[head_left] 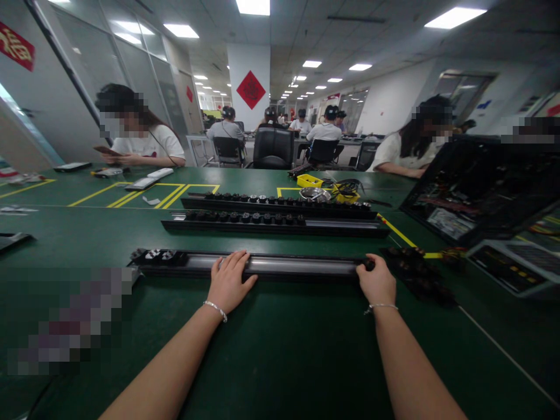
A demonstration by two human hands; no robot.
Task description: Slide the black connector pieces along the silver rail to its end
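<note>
Green tabletop: closest to us, reaching under the left hand and the right hand and well beyond them.
Seated people: one beyond the left hand, phone held up, another beyond the right.
Computer case: big, black, leaning open out past the right hand.
Near channel: here's the one being handled, long and black with a bright inner strip, lying crosswise beneath the hands.
Two further channels: just beyond the hands, the middle one partly filled with round black pieces, the far one lined along most of its length.
Power supply: to the right of the right hand, beside the case.
Loose black parts: heaped just right of the right hand.
Left hand: palm down, fingers slightly spread, resting across the channel, gripping nothing.
Right hand: curled nearly closed, thumb and fingers on a small black part at the channel's right end.
Mounted black pieces: sitting in the channel's left end, left of the left hand.
</note>
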